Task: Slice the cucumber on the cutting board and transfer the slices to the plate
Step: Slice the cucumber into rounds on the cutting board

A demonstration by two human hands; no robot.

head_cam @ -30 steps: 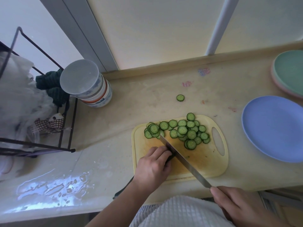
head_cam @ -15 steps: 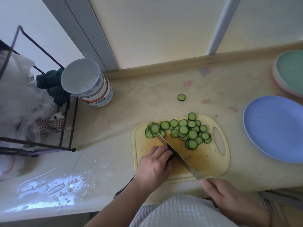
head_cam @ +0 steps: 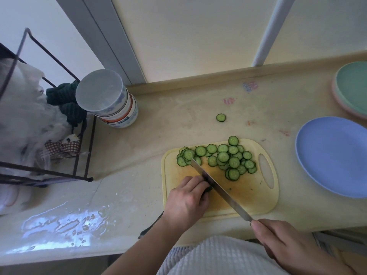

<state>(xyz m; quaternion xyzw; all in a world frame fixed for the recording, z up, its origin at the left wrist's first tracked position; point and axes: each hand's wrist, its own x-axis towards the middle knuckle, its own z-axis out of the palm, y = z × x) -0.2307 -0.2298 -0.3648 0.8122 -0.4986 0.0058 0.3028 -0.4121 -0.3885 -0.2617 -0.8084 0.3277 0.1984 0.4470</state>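
A pale yellow cutting board (head_cam: 256,201) lies on the counter with several cucumber slices (head_cam: 224,156) spread along its far side. My left hand (head_cam: 187,199) curls over the last dark stub of cucumber (head_cam: 207,189), which is mostly hidden under my fingers. My right hand (head_cam: 286,247) grips the handle of a long knife (head_cam: 220,190), whose blade runs diagonally across the board, right against my left fingertips, its tip among the slices at the far left. A blue plate (head_cam: 333,155) sits to the right of the board.
One stray slice (head_cam: 220,117) lies on the counter beyond the board. A stack of green and pink plates (head_cam: 351,90) is at the far right. Stacked bowls (head_cam: 111,100) and a black wire rack (head_cam: 45,135) stand at the left. Water pools on the counter (head_cam: 65,227).
The knife moved back and forth along its length in a sawing stroke; my right hand slid forward, then back toward me. My left hand stayed on the stub.
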